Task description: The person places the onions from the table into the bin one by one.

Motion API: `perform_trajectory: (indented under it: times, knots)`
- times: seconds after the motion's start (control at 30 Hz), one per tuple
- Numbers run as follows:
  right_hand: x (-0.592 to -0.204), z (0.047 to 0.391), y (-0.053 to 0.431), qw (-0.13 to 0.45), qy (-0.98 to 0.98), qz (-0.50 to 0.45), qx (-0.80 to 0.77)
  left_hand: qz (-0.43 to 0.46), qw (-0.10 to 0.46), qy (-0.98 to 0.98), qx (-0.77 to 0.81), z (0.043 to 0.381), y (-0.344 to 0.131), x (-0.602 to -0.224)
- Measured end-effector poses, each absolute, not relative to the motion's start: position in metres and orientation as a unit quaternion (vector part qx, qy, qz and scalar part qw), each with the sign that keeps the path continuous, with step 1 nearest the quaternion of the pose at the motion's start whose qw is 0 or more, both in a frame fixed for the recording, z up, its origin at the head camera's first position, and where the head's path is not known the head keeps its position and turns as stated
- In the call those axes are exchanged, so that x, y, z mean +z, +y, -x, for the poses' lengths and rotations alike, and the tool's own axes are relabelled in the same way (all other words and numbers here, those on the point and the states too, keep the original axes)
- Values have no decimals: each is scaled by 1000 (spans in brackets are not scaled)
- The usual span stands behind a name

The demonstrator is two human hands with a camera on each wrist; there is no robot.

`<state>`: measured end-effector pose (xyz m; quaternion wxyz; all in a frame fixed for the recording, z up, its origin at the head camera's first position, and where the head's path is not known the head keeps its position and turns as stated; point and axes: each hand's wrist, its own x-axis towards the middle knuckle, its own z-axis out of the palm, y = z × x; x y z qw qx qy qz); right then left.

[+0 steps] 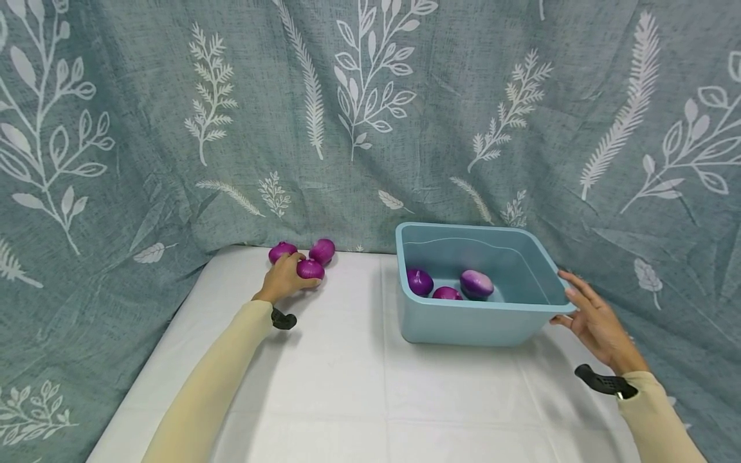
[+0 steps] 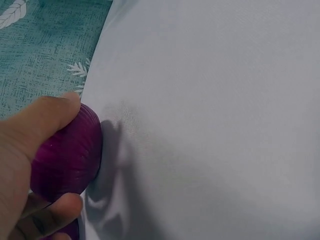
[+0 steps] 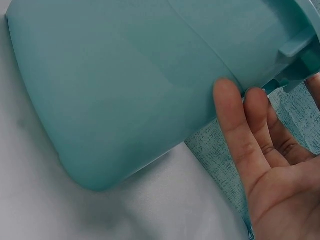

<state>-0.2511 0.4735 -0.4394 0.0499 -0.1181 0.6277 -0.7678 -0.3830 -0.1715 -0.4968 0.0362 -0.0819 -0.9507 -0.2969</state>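
My left hand [image 1: 285, 278] holds a purple onion [image 1: 311, 270] on the left of the table, its thumb and fingers around the sides. Close up in the left wrist view, the thumb lies over one side of this onion [image 2: 67, 155] and fingertips touch the other. Two more onions rest just behind: one [image 1: 282, 251] partly hidden by the hand, another [image 1: 322, 251] to its right. On the right stands a blue plastic bin [image 1: 463, 325]. Fairly straight fingers of my right hand [image 1: 599, 331] touch its right end, by the rim and outer wall [image 3: 125, 100].
Inside the bin lie three onions: a dark one [image 1: 419, 281], one partly behind the front wall [image 1: 447, 294], and a paler one [image 1: 476, 283]. White cloth [image 1: 347, 386] covers the table. A leaf-patterned green-blue curtain [image 1: 370, 180] hangs along its back edge and sides.
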Motion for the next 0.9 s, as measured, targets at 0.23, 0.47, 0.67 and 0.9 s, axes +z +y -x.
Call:
perform_trajectory:
  times: [0.23,0.47,0.67,0.9]
  knots:
    - [-439,251,473,50,634,111,-764,80,30,-950,-301,379,-172,-493]
    - [-438,251,472,41,644,102,-757,90,42,-944,-313,375,-172,-484]
    - [-438,249,471,45,639,105,-760,107,59,-940,-317,372,-168,-479]
    - [-440,250,472,42,643,103,-758,139,82,-934,-318,367,-156,-465]
